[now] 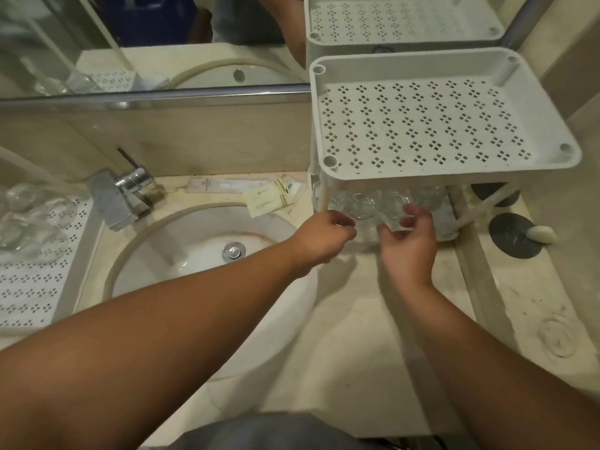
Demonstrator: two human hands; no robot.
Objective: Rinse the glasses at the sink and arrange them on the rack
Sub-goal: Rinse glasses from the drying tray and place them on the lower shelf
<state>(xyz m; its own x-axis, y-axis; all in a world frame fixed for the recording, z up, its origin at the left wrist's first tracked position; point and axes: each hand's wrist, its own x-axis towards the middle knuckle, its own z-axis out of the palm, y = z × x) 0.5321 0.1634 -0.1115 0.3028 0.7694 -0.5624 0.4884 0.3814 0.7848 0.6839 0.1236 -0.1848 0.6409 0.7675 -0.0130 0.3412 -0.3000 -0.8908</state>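
Note:
A white two-tier rack (448, 170) stands on the counter at the right; its perforated top shelf holds nothing. Several clear glasses (363, 203) crowd the lower tier under it. My right hand (406, 245) curls its fingers and thumb around a clear glass (394, 219) at the lower tier's front edge. My left hand (324, 235) reaches in beside it, fingers curled at another glass; whether it actually grips is not plain. More clear glasses (35, 222) rest on a perforated white tray (48, 287) left of the sink (201, 248).
A chrome faucet (123, 196) stands behind the basin, with paper sachets (269, 196) on the counter beside it. A dark coaster (509, 235) with a soap bar (540, 234) lies right of the rack. A mirror runs along the back wall.

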